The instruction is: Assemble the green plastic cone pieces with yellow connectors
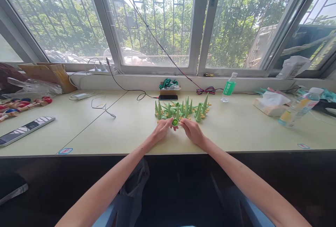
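Over the near part of the table, my left hand (163,128) is closed on a small green cone-shaped piece (175,122), whose round hollow end faces me. My right hand (193,130) pinches at the right side of that piece; what sits between its fingertips is too small to make out. Just beyond both hands stands a cluster of similar green cone-shaped pieces (198,113), several upright and others lying down. Small yellow-orange bits stick out from some of them.
Behind the cluster lie a phone (168,97) and a small box of green wrapping (169,86). Two bottles (229,87) and a tissue box (271,104) stand to the right. At left are a cable (105,108), a long flat device (26,129) and red-and-blue wooden pieces (25,105).
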Available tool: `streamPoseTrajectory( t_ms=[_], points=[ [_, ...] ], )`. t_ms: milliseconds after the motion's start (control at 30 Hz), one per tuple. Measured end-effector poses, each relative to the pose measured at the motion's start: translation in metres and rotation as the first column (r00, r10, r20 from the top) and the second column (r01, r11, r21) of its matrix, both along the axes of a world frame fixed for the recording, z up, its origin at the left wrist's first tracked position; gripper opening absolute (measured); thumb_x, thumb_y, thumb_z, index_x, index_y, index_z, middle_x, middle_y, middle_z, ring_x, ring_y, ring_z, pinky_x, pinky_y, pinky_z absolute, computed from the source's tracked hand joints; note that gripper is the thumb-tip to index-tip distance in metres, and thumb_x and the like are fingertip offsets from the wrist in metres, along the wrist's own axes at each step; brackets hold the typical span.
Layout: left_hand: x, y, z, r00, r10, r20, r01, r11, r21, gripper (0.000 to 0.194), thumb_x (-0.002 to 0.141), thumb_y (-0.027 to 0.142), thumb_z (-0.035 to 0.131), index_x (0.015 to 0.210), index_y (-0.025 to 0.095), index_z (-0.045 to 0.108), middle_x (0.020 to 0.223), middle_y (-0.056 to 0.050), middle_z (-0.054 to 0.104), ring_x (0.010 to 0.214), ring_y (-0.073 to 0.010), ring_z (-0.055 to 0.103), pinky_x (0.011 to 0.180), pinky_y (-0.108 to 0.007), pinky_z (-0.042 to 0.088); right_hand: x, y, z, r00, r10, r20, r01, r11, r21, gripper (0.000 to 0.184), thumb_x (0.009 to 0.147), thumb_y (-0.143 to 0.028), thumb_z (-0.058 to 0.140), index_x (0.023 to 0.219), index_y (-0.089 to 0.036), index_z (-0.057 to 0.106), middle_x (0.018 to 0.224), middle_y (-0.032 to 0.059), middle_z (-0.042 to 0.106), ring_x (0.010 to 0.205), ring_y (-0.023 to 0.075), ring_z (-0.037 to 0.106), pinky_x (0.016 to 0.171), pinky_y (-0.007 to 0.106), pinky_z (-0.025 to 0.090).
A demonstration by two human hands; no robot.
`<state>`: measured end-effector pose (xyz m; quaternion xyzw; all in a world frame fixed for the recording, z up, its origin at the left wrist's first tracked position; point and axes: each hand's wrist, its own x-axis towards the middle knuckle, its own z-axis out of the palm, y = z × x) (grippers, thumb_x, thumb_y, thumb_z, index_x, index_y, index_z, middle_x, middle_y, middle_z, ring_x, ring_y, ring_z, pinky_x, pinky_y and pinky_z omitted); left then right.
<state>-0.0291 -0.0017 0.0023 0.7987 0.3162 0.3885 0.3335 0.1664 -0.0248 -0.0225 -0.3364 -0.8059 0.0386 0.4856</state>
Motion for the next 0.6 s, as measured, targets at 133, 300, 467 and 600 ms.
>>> streamPoseTrajectory(
  t_ms=[133,300,467,600],
  points=[
    [-0.0022,-0.0014,0.0015,0.999,0.006,-0.042,-0.004,0.999,0.034,0.07,0.096,0.064,0.027,0.071,0.014,0.069,0.079,-0.008,0.07,0.076,-0.018,0.06,0.078,-0.031,0.047,0.0001,-0.0007,0.0021,0.998,0.029,-0.048,-0.029,1.0,-0.002,0.027,0.104,-0.033,0.037,0.085,-0.021,0.054,0.075,0.0021,0.06,0.064,0.0135,0.053,0.063,0.024,0.041],
    [-0.0047,-0.0031,0.0027,0.995,0.022,-0.095,-0.007,0.989,0.149,0.057,0.096,0.059,0.037,0.08,0.014,0.069,0.082,-0.006,0.066,0.079,-0.0189,0.057,0.077,-0.032,0.046,0.0002,0.0016,0.0007,0.997,0.003,-0.071,-0.004,1.0,-0.015,0.03,0.104,-0.036,0.036,0.081,-0.022,0.05,0.069,0.0001,0.056,0.057,0.0133,0.048,0.059,0.024,0.038],
    [-0.0042,-0.0037,-0.0006,0.992,0.047,-0.119,-0.011,0.959,0.285,0.039,0.091,0.048,0.057,0.117,0.021,0.067,0.111,-0.009,0.063,0.093,-0.0205,0.058,0.076,-0.031,0.048,0.0015,0.0049,-0.0035,0.997,-0.046,-0.069,0.043,0.998,-0.039,0.032,0.104,-0.034,0.032,0.075,-0.023,0.039,0.063,-0.0024,0.047,0.052,0.0126,0.04,0.054,0.024,0.033],
    [-0.0021,-0.0006,-0.005,0.993,0.017,-0.116,0.029,0.924,0.381,0.047,0.091,0.039,0.06,0.136,0.027,0.055,0.119,-0.01,0.059,0.095,-0.0185,0.056,0.072,-0.029,0.048,0.0022,0.0073,-0.0058,0.996,-0.077,-0.039,0.074,0.995,-0.067,0.032,0.104,-0.035,0.031,0.075,-0.023,0.037,0.062,-0.0029,0.045,0.051,0.0126,0.038,0.053,0.024,0.031]
  ],
)
